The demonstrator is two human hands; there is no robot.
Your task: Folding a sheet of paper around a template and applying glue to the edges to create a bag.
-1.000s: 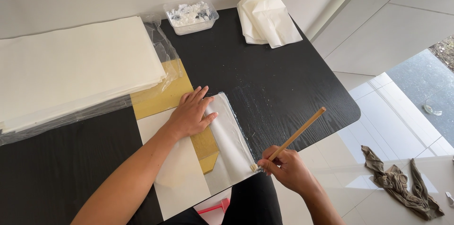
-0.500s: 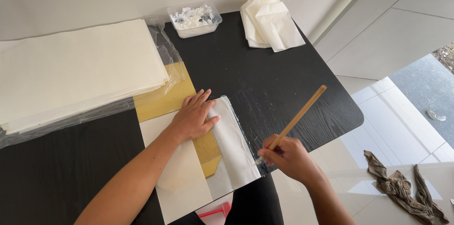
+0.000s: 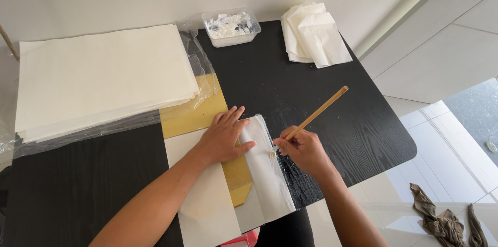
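Bright, even daylight; strongest at right of frame on the pale glossy floor tiles (image 3: 446, 65). Soft shadows. Wet sheen on the black wood-grain table (image 3: 337, 122). Sharp focus; mild wide-angle bowing at edges.

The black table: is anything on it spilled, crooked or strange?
Yes. The black table carries a glossy wet smear beside the folded white sheet, near the brush in the right hand. The left hand presses the sheet flat. A crumpled rag lies on the floor.
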